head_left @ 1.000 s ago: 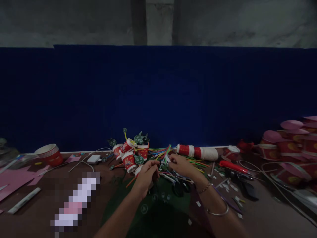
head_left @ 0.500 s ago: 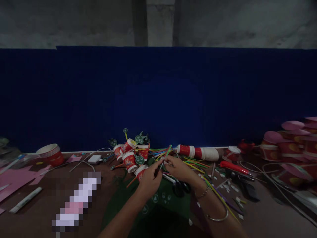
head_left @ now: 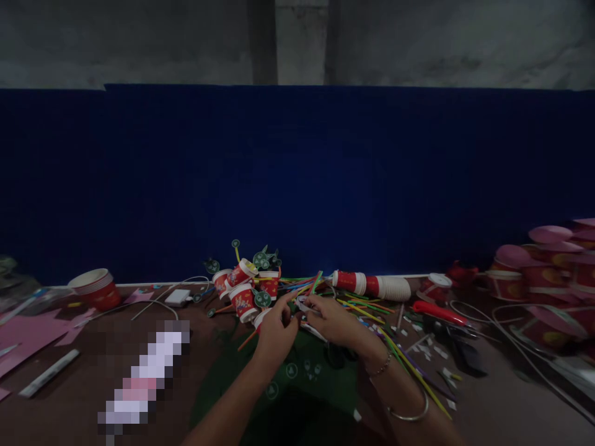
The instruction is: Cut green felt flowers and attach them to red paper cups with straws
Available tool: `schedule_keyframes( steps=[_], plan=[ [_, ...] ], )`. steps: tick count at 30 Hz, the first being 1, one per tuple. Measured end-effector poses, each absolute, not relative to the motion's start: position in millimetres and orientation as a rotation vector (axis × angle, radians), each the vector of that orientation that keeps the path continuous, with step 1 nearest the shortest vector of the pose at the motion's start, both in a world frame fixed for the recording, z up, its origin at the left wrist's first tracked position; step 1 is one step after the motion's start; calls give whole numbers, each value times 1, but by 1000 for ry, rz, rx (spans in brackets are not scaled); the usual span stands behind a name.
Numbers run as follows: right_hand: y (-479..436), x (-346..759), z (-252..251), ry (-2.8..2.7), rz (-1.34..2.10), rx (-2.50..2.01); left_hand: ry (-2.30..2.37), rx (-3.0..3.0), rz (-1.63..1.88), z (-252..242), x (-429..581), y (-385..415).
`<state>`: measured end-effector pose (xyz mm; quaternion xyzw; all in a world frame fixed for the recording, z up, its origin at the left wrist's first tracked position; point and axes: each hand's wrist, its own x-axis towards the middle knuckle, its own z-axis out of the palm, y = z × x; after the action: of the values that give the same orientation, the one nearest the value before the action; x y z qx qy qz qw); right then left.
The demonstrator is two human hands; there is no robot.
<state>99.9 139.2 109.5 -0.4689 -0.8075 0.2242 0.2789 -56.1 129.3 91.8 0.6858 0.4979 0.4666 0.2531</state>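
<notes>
My left hand (head_left: 275, 329) and my right hand (head_left: 331, 319) meet over a dark green sheet (head_left: 297, 378) on the table. Both pinch small pieces where several thin coloured sticks (head_left: 320, 286) fan out; a white scrap lies between the fingertips. I cannot make out exactly what each hand grips. A long yellow-green stick (head_left: 413, 371) runs along my right forearm. Just behind the hands lies a heap of small red paper cups (head_left: 242, 288) with green paper discs on sticks.
A lying stack of red and white cups (head_left: 372, 286) is behind the right hand. A red-handled tool (head_left: 437, 311) and paper scraps lie right. Pink-lidded red tubs (head_left: 543, 263) pile at far right. A red bowl stack (head_left: 92, 288), pink paper (head_left: 28, 334) and cables lie left. A blue wall stands behind.
My hands drew together from a wider hold and the fingers shifted on the small pieces. A long yellow-green stick now shows along my right forearm.
</notes>
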Motion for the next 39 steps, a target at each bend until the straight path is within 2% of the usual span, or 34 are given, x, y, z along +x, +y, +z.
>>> schedule_keyframes(
  steps=[18,29,31,36,39],
  plan=[
    [135,89,111,-2085,434,-1254,1352,2082,1344,94,-63,127],
    [136,80,109,-1602,1193,-1058,1148,1869,1523,103,-61,120],
    [137,81,109,-1658,1080,-1089,1142,1695,1536,103,-60,122],
    [152,100,99,-1989,324,-1531,942,1071,1563,98,-60,134],
    [160,113,85,-2124,153,-1818,793,878,1496,96,-62,140]
  ],
)
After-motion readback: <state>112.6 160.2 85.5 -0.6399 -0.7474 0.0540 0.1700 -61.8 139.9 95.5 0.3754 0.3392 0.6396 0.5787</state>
